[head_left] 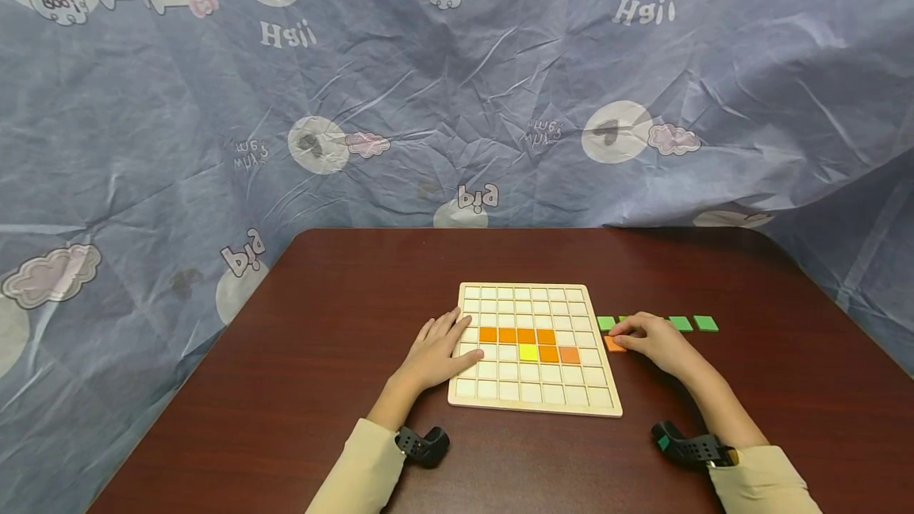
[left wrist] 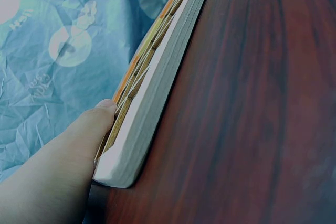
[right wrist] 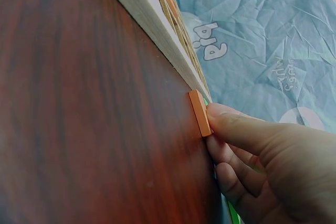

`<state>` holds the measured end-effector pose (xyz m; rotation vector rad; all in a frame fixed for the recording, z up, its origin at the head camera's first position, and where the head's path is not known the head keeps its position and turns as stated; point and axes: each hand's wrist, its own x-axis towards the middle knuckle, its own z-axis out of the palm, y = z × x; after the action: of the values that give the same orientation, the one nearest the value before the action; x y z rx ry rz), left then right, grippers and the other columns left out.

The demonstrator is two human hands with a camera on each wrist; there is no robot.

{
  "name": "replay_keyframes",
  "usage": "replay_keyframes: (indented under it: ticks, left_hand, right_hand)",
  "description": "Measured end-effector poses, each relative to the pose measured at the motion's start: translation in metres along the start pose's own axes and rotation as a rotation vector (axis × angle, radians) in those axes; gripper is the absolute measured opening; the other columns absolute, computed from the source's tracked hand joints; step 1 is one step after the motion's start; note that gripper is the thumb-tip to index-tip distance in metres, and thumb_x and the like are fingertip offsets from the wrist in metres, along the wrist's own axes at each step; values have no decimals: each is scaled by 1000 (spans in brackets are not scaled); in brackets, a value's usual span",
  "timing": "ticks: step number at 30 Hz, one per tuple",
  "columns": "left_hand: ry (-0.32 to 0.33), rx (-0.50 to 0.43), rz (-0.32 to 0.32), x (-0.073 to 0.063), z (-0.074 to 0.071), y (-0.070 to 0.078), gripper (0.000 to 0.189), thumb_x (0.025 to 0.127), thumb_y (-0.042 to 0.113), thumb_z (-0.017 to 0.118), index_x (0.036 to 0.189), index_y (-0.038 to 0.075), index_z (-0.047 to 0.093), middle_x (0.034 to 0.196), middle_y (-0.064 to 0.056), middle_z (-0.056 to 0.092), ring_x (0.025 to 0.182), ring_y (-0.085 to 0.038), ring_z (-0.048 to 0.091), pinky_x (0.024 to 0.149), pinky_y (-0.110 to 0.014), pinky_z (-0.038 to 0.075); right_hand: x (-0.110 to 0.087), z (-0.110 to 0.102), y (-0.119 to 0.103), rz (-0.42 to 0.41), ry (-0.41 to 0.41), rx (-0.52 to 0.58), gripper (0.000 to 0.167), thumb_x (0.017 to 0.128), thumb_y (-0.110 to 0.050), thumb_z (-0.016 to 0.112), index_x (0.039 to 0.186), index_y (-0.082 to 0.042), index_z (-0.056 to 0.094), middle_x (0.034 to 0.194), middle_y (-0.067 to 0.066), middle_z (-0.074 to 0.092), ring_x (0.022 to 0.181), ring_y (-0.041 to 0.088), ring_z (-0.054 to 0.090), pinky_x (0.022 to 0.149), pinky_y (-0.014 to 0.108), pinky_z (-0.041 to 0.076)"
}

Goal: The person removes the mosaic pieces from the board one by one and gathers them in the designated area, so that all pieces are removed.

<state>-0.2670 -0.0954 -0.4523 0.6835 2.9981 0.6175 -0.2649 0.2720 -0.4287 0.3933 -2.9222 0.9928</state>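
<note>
A pale wooden grid board (head_left: 507, 396) lies on the table. My left hand (head_left: 431, 354) rests on its left edge, fingers spread and thumb reaching over the squares. In the left wrist view the thumb (left wrist: 86, 135) lies along the rim. Set in the board are several orange tiles (head_left: 507, 335) in a row, with a yellow tile (head_left: 528, 353), another orange tile and a lighter orange tile (head_left: 570, 355) just below. Right of the board, my right hand (head_left: 658, 342) pinches a loose orange tile (right wrist: 199, 113) between thumb and fingers, close to the board's edge.
A row of green tiles (head_left: 705, 324) lies behind the right hand, partly hidden by it. The dark wooden table (head_left: 343, 300) ends at a patterned blue-grey cloth (head_left: 400, 101) hanging behind it. Each wrist wears a black strap device (head_left: 689, 447).
</note>
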Motion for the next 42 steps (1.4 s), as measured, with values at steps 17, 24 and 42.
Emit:
replay_keyframes:
  ticks: [17, 24, 42]
  left_hand:
    - [4, -12, 0, -2, -1, 2, 70, 87, 61, 39, 144, 22, 27, 153, -4, 18, 140, -24, 20, 114, -47, 9]
    - [2, -14, 3, -2, -2, 3, 70, 87, 61, 39, 144, 21, 28, 153, -4, 18, 139, -24, 20, 114, -47, 10]
    - [4, 5, 5, -1, -1, 1, 70, 87, 61, 39, 144, 21, 28, 152, -4, 19, 139, -24, 21, 114, -46, 11]
  right_hand:
    - [1, -5, -23, -3, 23, -5, 21, 88, -27, 59, 95, -10, 68, 96, 8, 62, 79, 16, 53, 63, 27, 41]
    - [2, 6, -43, 14, 33, 62, 25, 89, -26, 58, 104, -8, 65, 107, 14, 62, 89, 22, 56, 67, 30, 50]
    - [10, 50, -66, -33, 140, 52, 26, 86, -19, 62, 109, -8, 66, 94, 5, 61, 77, 13, 51, 64, 23, 43]
